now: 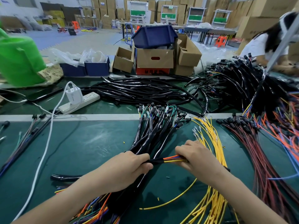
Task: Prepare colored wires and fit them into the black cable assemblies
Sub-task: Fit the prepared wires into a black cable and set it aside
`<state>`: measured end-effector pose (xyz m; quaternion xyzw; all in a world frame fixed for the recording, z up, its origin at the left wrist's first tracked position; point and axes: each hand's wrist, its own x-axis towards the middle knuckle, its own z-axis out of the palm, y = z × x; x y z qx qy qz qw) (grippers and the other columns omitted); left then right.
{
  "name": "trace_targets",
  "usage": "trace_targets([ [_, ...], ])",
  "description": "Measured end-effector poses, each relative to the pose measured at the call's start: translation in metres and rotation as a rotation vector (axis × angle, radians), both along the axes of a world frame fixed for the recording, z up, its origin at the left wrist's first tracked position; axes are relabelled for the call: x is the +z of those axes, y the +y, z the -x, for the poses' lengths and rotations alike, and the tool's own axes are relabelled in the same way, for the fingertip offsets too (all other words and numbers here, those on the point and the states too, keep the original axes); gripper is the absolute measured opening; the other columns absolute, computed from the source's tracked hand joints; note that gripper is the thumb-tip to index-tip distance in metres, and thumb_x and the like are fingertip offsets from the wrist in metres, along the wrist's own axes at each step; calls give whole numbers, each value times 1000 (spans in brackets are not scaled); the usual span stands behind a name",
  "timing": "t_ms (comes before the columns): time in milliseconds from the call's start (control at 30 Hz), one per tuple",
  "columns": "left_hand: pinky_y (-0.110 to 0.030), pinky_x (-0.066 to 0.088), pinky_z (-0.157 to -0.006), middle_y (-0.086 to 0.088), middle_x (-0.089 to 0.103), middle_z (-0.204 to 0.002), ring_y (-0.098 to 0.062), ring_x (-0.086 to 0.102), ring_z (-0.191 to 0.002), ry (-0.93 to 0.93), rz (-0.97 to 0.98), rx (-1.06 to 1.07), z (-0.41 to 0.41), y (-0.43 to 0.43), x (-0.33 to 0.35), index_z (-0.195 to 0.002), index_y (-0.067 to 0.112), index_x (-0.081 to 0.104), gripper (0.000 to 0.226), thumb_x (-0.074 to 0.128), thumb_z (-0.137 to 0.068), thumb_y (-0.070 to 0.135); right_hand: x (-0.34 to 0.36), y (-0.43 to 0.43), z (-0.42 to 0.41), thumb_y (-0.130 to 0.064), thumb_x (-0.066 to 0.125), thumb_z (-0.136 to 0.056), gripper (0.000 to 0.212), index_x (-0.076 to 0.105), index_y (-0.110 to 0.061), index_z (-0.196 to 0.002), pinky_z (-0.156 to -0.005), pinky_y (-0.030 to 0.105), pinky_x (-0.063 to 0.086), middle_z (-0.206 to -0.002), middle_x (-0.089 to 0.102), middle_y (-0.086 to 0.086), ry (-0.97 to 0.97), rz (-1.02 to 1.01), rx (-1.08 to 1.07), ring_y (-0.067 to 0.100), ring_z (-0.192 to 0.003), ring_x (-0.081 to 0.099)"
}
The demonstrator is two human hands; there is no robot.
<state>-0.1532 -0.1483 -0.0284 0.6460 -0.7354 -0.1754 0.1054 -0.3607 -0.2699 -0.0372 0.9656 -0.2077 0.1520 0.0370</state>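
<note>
My left hand (129, 168) grips the end of a black cable sleeve (156, 161) just above a bundle of black cable assemblies (155, 131) that fans out across the green mat. Out of that sleeve end come orange, blue and yellow wires (171, 159), and my right hand (197, 157) pinches them close to the sleeve. To the right lies a sheaf of loose yellow wires (212, 139) with metal terminals. Colored wire ends (97, 210) stick out of the bundle near my left forearm.
Red, orange and blue wires (275, 159) spread at the right. Black tubing (137, 91) is piled behind a metal strip (80, 117). A power strip (80, 102) with a white charger, cardboard boxes (155, 60), a green bucket (19, 62) and another person (265, 46) are farther back.
</note>
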Motion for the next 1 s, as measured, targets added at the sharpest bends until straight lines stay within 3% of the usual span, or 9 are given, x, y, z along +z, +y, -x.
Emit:
trace_targets([
  [100, -42, 44, -69, -1, 47, -65, -29, 50, -70, -6, -17, 19, -3, 2, 0, -89, 17, 47, 31, 33, -99, 43, 1, -2, 5, -43, 57, -90, 26, 48, -21, -78, -63, 24, 33, -71, 58, -5, 58, -104, -26, 19, -67, 54],
  [167, -42, 45, -69, -2, 50, -67, -29, 51, -70, -13, -30, 18, -2, 2, 0, -88, 18, 46, 30, 33, -99, 43, -2, 0, 6, -52, 39, -95, 29, 39, -25, -85, -62, 27, 33, -77, 55, -8, 158, -109, -85, 19, -74, 57],
  [267, -39, 44, -68, 4, 46, -66, -29, 51, -73, -29, -38, -17, 2, 1, 0, -85, 22, 43, 27, 34, -100, 43, -2, 2, 5, -56, 31, -95, 33, 38, -25, -85, -60, 30, 33, -82, 62, -4, 241, -70, -114, 24, -76, 60],
  [400, -36, 42, -67, 10, 44, -62, -21, 49, -69, -9, -39, -51, 5, 2, 0, -87, 22, 50, 28, 35, -100, 41, 2, 1, 4, -56, 31, -95, 34, 34, -24, -83, -57, 28, 29, -81, 62, -4, 322, -1, -119, 21, -74, 60],
  [500, -37, 41, -64, 7, 42, -60, -18, 41, -62, -13, -24, -43, 6, 0, 1, -90, 21, 49, 27, 35, -99, 43, 4, -1, 3, -55, 31, -96, 35, 33, -24, -81, -51, 28, 25, -74, 54, -6, 335, -10, -150, 19, -65, 49],
  [600, -34, 35, -59, 4, 41, -57, -14, 39, -57, -31, 8, -27, 9, -3, 1, -104, 30, 44, 18, 37, -98, 45, 3, 1, 1, -56, 34, -94, 39, 32, -25, -71, -54, 29, 31, -62, 42, -8, 296, -130, -199, 19, -63, 45],
  [700, -32, 34, -57, 5, 43, -58, -12, 44, -57, -55, 55, -14, 15, -7, 1, -113, 36, 42, 18, 38, -98, 44, 4, 4, -1, -58, 40, -91, 45, 35, -28, -59, -52, 29, 34, -58, 43, -9, 241, -315, -226, 13, -56, 44],
  [867, -37, 47, -73, 8, 60, -95, -22, 57, -91, -161, 105, 19, 18, -9, 1, -113, 32, 43, 22, 34, -98, 45, 7, 3, 0, -63, 42, -89, 53, 42, -21, -56, -46, 24, 30, -51, 45, -2, 255, -502, -275, 12, -45, 40],
  [1000, -40, 47, -76, 10, 58, -110, -23, 58, -97, -187, 162, -33, 22, -7, -1, -115, 31, 44, 23, 33, -99, 43, 12, 2, 0, -59, 48, -88, 55, 36, -18, -54, -44, 27, 27, -49, 39, -2, 297, -634, -300, 15, -43, 32],
])
